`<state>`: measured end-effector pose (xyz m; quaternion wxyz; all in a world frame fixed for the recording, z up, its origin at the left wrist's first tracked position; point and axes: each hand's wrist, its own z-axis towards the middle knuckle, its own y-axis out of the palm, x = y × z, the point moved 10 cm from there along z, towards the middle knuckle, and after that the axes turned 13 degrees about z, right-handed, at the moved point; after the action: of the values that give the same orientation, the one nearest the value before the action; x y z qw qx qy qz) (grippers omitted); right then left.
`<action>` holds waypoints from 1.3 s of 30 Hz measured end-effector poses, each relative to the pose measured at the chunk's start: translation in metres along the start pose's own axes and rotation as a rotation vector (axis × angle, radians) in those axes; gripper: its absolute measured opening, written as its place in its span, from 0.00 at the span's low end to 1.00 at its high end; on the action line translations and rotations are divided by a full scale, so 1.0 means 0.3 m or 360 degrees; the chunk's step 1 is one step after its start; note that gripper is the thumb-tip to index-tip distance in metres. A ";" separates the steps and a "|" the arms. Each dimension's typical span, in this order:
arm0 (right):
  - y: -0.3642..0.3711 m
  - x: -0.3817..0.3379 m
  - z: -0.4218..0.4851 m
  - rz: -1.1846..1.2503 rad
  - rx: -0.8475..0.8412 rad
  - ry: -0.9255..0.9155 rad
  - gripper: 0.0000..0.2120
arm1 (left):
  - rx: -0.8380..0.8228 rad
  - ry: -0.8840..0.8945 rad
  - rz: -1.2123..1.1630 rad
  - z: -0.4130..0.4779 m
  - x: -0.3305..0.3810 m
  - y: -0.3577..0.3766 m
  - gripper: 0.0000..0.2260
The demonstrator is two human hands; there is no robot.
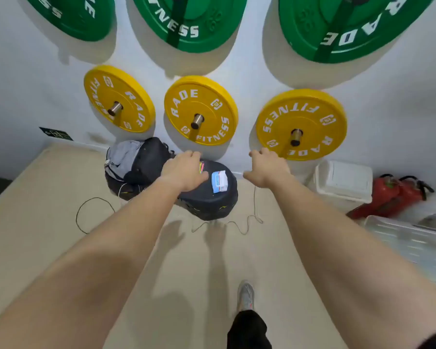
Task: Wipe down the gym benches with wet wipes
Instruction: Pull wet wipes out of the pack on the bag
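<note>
Your left grip (pixel 184 171) reaches loose-fingered over the black bag (pixel 212 202), just beside the wipes pack (pixel 219 181); your right grip (pixel 267 170) hangs relaxed, holding nothing.

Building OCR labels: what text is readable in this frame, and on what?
"RADE FITNESS": left yellow plate, middle yellow plate, right yellow plate
"RADE": right green plate
"TNESS": middle green plate, start cut off
"SS", "E": left green plate, rest cut off
Dark wall sign, wipes pack: too blurred to read
</note>
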<state>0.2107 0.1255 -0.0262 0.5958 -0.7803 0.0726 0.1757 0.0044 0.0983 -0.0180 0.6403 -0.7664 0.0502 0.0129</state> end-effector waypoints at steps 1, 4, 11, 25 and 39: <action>0.043 0.022 0.068 0.0017 -0.0085 0.0017 0.30 | -0.0086 -0.0028 -0.0006 0.061 0.000 0.046 0.25; 0.204 0.126 0.290 0.0086 -0.0269 0.0087 0.29 | -0.0268 -0.0152 -0.0100 0.247 -0.022 0.229 0.23; 0.625 0.288 0.765 0.0125 -0.0524 0.0195 0.30 | -0.0569 -0.0332 -0.0393 0.640 -0.076 0.726 0.27; 1.623 0.596 1.516 0.0164 -0.0604 0.0150 0.27 | -0.0622 -0.0281 -0.0536 1.397 -0.032 1.835 0.22; 1.945 0.748 1.793 0.0517 0.0129 -0.0655 0.22 | 0.0126 -0.0534 -0.0520 1.763 0.000 2.130 0.27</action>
<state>0.1295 0.4978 -0.7575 0.5928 -0.6818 0.0813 0.4209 -0.0318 0.5060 -0.7394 0.6627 -0.7258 -0.1811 0.0343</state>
